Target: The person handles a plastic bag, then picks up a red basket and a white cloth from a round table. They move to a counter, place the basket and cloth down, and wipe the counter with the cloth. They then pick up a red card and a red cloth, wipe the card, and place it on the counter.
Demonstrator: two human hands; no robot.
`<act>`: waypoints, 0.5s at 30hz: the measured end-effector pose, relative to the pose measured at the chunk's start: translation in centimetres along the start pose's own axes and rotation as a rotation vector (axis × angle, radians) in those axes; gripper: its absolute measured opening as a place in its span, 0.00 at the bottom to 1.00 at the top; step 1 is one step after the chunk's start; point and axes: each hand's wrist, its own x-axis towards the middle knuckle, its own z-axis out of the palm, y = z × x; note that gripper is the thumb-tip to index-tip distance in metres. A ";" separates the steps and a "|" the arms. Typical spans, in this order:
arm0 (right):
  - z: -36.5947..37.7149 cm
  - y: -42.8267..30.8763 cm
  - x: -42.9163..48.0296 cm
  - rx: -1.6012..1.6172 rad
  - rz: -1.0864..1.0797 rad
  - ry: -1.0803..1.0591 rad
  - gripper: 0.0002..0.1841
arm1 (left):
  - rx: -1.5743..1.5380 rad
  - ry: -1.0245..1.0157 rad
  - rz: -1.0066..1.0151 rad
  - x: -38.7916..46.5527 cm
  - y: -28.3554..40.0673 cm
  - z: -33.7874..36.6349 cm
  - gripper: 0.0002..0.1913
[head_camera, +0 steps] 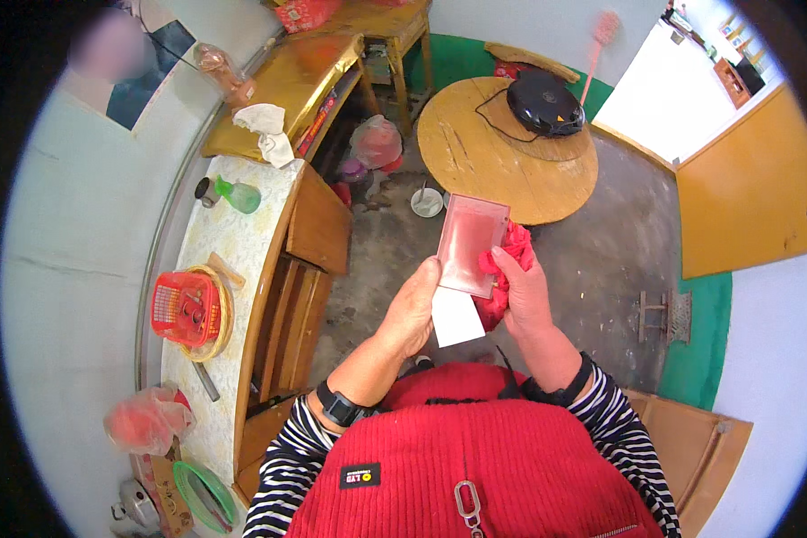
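Note:
Both hands are raised in front of my body over the floor. My left hand [411, 306] grips the left edge of a flat, pinkish rectangular frame or case [474, 239], its thumb along the side. A white card or paper [457, 319] sticks out below the frame's lower edge, close to my left fingers. In my right hand [526, 289] is a crumpled red cloth [492, 311], pressed against the frame's right side with the thumb on its front. My right fingers are mostly hidden behind the cloth.
A round wooden table [450, 148] ahead bears a black electric appliance [545, 103]. The cabinet [269, 222] on my left carries a red plastic basket [185, 308] and a green spray bottle [241, 196]. A white bowl [426, 202] sits on the floor. A wooden door [753, 195] stands at right.

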 end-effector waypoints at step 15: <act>3.1 -4.5 -0.6 -1.609 -0.935 -0.161 0.14 | 0.937 -0.042 0.363 -2.7 0.6 -1.7 0.17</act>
